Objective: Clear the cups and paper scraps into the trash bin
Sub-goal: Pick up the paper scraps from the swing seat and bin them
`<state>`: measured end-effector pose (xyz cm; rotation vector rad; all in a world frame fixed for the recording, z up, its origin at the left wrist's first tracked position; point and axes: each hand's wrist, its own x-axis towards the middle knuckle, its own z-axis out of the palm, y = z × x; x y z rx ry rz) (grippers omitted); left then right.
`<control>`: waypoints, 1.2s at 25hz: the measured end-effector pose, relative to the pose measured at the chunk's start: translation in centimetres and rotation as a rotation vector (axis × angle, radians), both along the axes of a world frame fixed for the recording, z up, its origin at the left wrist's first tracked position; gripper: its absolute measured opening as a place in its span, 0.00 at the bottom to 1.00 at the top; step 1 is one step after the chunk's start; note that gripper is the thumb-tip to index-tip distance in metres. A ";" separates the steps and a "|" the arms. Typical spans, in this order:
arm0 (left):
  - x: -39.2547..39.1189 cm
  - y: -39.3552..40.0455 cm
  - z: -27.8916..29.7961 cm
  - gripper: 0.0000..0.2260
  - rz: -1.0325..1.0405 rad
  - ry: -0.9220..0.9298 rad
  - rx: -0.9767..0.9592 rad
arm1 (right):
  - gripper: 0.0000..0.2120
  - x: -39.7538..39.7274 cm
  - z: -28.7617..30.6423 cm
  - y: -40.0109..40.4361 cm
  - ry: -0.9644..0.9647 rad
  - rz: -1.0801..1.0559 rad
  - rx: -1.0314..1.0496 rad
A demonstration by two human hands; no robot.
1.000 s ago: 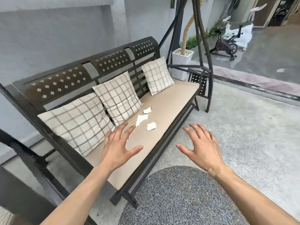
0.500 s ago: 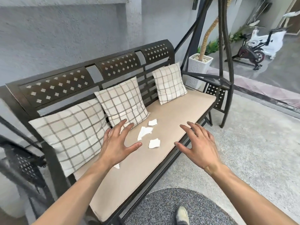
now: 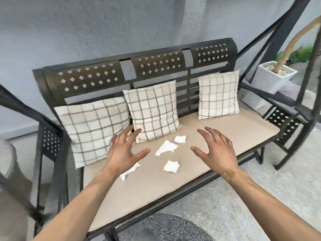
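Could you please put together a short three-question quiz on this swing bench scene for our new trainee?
1. True or false: the left hand already holds a paper scrap.
2. How many checked cushions lean against the backrest of the bench?
3. Multiple choice: the crumpled scrap nearest the seat's front edge lies A) under the right hand, B) between the two hands, C) on the floor.

Key:
1. False; both hands hover open and empty, though the left partly covers the torn strip.
2. Three.
3. B.
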<state>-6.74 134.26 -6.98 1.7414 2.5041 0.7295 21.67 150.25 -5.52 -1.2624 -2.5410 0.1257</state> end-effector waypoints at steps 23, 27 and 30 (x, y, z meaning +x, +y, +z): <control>-9.9 3.7 -17.6 0.32 0.408 -0.287 -0.315 | 0.29 -15.5 -17.6 12.6 -0.258 0.258 -0.322; -10.1 4.6 -26.0 0.32 0.451 -0.314 -0.538 | 0.31 -16.5 -25.5 14.0 -0.427 0.401 -0.484; -10.5 5.3 -32.2 0.36 0.436 -0.390 -0.765 | 0.39 -16.0 -31.8 14.6 -0.652 0.575 -0.537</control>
